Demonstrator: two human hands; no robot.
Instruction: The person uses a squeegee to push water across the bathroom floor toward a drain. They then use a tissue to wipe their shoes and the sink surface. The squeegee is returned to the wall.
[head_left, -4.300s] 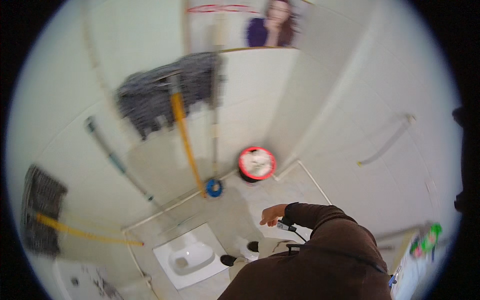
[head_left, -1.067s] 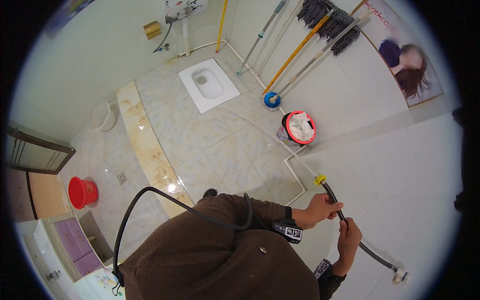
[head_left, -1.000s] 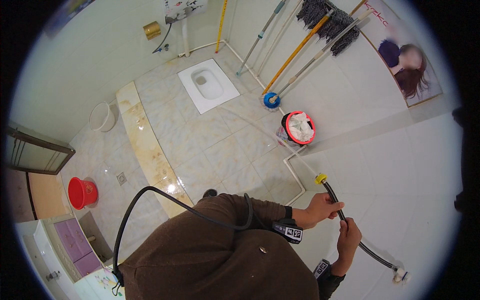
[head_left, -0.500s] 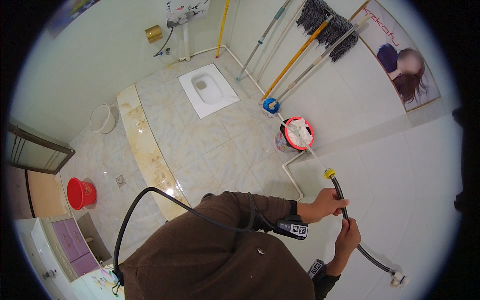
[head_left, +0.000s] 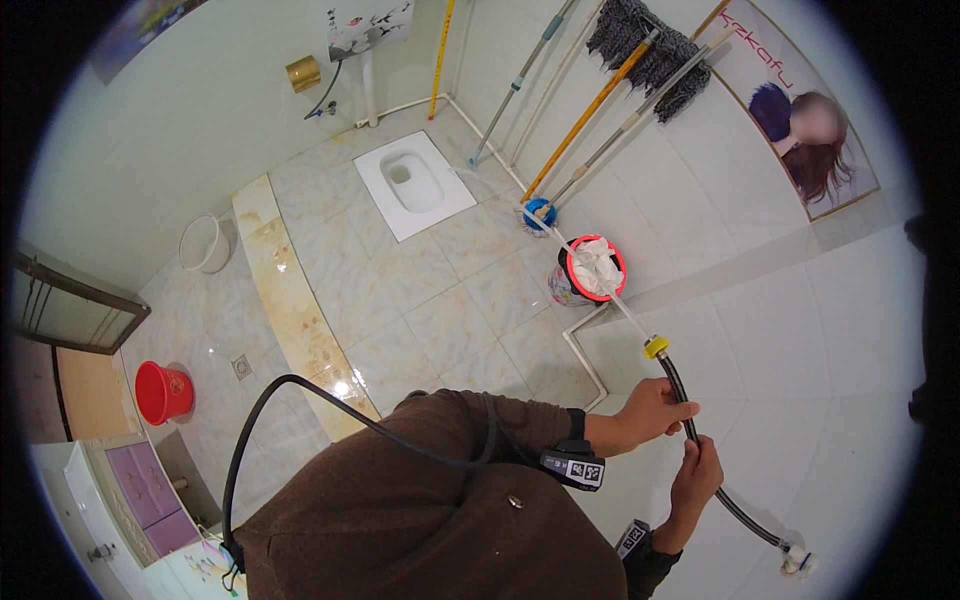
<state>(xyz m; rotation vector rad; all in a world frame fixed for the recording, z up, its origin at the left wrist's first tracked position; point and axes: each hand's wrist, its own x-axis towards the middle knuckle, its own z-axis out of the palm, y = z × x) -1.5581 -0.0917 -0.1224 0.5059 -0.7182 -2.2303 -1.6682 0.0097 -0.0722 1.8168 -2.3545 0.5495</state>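
My left hand (head_left: 655, 413) is closed round a black braided hose (head_left: 674, 379), thumb along it, just behind a yellow nozzle (head_left: 655, 347). Lower down, my right hand (head_left: 695, 473) grips the same hose. Its far end joins a white tap fitting (head_left: 797, 560) on the wall at the lower right. From the nozzle a thin jet of water (head_left: 630, 317) shoots up and left, passing over a red-rimmed bin (head_left: 622, 268) filled with white paper and over a blue brush head (head_left: 541, 212). A white squat toilet (head_left: 415, 186) is set in the tiled floor beyond.
Several long-handled tools, including a yellow-handled mop (head_left: 600, 103), lean on the wall. A stained raised step (head_left: 290, 285) crosses the floor. On the left stand a red bucket (head_left: 163, 392), a white bucket (head_left: 205, 244) and a purple cabinet (head_left: 147, 485). A pipe (head_left: 580, 345) runs along the wall's foot.
The water jet now shows farther out, past the blue brush head toward the toilet. The nozzle has shifted slightly left; both hands keep their hold on the hose.
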